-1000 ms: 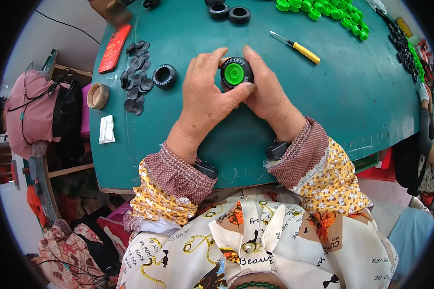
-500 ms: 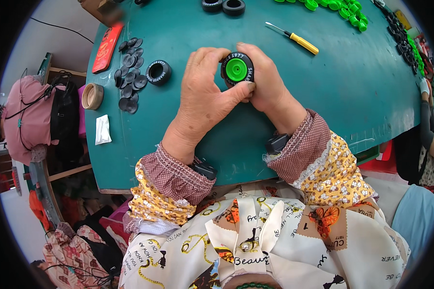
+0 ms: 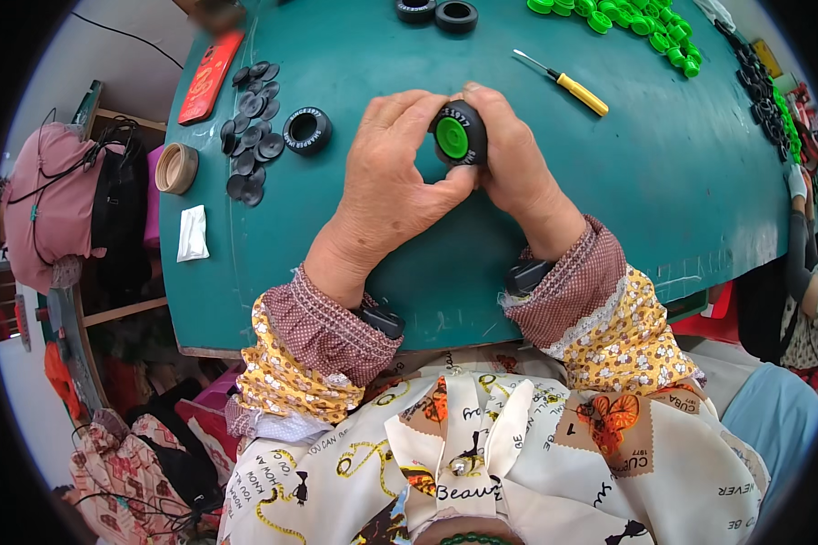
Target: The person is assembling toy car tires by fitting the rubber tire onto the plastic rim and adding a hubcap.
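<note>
Both my hands hold one small toy wheel point(image 3: 457, 134), a black rubber tyre with a bright green hub facing up. My left hand point(image 3: 393, 177) wraps it from the left, thumb pressed on the tyre's lower edge. From the right, my right hand point(image 3: 514, 163) cups it, fingers behind the tyre. The wheel is just above the green table point(image 3: 663, 209). A loose black tyre point(image 3: 306, 129) lies to the left of my left hand.
A pile of black discs point(image 3: 250, 118) and a red flat pack point(image 3: 211, 64) lie at the table's left. A yellow-handled screwdriver point(image 3: 562, 82), green hubs point(image 3: 627, 18) and two black tyres point(image 3: 436, 13) lie further back. A tape roll point(image 3: 176, 168) sits off the left edge.
My hands and the wheel have stayed together at the same spot on the table; the fingers have shifted slightly around the tyre. The view has drifted a little.
</note>
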Motion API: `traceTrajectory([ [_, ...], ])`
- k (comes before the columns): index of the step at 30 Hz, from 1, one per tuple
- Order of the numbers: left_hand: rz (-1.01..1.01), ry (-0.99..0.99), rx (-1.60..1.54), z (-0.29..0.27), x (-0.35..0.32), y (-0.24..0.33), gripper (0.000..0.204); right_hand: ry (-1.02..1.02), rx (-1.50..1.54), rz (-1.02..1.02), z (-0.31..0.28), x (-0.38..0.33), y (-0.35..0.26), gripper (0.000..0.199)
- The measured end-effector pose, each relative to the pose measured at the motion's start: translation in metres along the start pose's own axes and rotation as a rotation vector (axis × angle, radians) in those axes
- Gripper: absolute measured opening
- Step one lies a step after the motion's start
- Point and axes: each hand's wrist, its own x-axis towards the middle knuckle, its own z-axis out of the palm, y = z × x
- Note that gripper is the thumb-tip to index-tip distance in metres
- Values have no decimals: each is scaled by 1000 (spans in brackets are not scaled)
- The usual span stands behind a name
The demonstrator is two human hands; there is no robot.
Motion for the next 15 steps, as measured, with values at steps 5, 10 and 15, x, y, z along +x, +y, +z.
traceTrajectory([
  [5, 54, 82, 182, 1, 1, -4, 50, -103, 30, 108, 0, 0, -3, 39],
  [10, 1, 57, -1, 1, 0, -5, 53, -192, -11, 15, 1, -2, -5, 44],
  [15, 28, 134, -59, 2, 2, 5, 63, -125, 149, 122, 4, -6, -7, 50],
])
